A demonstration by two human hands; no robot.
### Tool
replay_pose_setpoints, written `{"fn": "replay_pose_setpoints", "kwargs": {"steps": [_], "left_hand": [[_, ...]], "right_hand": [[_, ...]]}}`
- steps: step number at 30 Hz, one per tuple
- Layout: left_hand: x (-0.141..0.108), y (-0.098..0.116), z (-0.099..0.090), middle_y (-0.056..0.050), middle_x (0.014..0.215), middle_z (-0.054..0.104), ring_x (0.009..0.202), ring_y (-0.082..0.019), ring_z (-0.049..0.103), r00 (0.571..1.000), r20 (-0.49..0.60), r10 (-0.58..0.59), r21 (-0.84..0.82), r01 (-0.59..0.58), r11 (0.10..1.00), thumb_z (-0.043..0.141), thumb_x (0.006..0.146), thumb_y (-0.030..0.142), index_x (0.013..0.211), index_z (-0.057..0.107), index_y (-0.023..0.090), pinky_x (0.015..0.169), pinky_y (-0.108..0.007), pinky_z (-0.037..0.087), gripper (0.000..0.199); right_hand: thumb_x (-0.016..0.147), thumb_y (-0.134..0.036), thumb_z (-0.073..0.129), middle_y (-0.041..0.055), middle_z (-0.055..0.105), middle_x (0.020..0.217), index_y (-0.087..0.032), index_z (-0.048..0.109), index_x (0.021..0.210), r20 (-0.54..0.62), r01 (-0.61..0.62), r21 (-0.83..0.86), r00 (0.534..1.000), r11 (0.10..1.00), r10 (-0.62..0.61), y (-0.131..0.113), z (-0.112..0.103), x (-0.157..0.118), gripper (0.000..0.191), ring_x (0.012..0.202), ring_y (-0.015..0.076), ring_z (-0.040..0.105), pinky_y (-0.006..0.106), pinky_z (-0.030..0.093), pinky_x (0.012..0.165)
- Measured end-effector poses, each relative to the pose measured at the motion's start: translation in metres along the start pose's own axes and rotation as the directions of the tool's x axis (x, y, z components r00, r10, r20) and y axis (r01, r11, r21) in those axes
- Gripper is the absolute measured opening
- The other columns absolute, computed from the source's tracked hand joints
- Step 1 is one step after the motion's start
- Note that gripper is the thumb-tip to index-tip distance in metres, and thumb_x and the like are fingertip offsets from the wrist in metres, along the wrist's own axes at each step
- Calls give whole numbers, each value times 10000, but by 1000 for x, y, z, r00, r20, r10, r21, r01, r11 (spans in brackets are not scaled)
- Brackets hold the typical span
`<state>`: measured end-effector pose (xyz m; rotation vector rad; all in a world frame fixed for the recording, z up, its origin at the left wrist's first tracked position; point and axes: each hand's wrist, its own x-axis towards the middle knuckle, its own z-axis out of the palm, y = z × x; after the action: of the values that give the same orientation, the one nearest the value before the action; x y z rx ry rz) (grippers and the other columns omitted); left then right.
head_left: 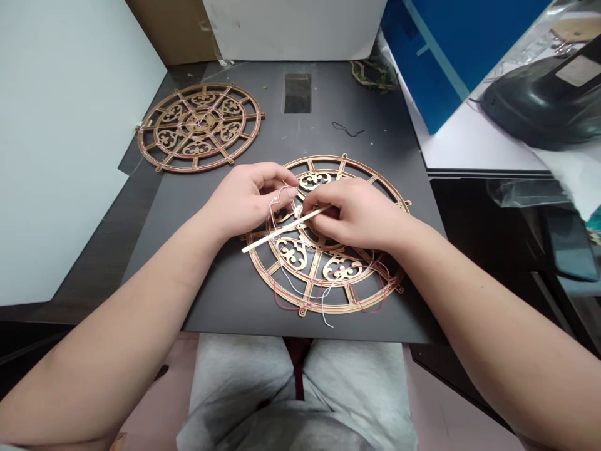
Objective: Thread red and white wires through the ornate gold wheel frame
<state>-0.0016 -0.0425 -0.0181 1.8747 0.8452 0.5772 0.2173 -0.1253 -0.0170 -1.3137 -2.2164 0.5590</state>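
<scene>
A round openwork wooden wheel (310,289) with fleur-de-lis cutouts lies flat in front of me. Red wire and white wire (293,289) run along its rings, with loose ends trailing over the near rim. My left hand (256,194) is over the wheel's left side, thumb and fingertips pinched, with a loop of red and white wire at the thumb. Near the hub, my right hand (350,210) has its fingers curled round a thin pale stick (272,237), which slants down to the left. The right fingertips are partly hidden.
A second wired wooden wheel (200,164) lies at the back left of the dark table (225,288). Behind are a black thread (347,129) and a tangled greenish-brown bundle (373,76). A blue panel (436,56) stands at right, a pale panel (70,144) at left.
</scene>
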Motion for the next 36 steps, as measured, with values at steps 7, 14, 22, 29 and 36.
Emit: {"fn": "replay_pose_setpoints", "kwargs": {"steps": [7,14,22,29,36], "left_hand": [[0,-1,1,-63,846,754,743,-170,704,1000,-4,-3,-5,3,1000,804,856,398,1086,756,128,674,-272,553,358],[1,-6,-1,-64,867,756,754,-174,698,999,-4,44,35,-43,998,787,868,396,1106,759,150,686,-283,548,344],[0,-2,-5,-21,819,715,689,-152,612,997,21,79,194,-82,977,659,864,270,1055,791,177,645,-298,473,250],[-4,1,-14,-67,1208,643,1183,-232,605,934,244,262,347,-337,875,596,806,158,1027,802,189,1061,-383,472,304],[-2,1,-10,-38,1124,718,1127,-222,624,934,263,242,363,-329,872,715,894,314,1019,818,214,1043,-384,462,191]], "right_hand": [[808,-166,593,-9,671,739,-162,785,942,-29,11,18,1000,1000,-10,0,-1,-1,234,692,129,566,284,364,695],[847,-239,649,-4,676,769,-160,762,882,22,87,-57,996,995,-85,-5,4,-1,142,732,145,570,319,375,769],[878,-201,618,2,718,872,-166,748,945,49,91,-156,995,984,-84,-5,7,0,150,830,184,632,351,383,849],[927,-106,558,17,745,987,-159,709,1030,-13,149,-184,988,972,-154,5,8,-1,191,904,204,658,341,388,847],[936,-83,548,13,721,914,-172,703,973,-84,151,-214,981,965,-172,5,10,0,183,886,210,639,336,370,822]]}}
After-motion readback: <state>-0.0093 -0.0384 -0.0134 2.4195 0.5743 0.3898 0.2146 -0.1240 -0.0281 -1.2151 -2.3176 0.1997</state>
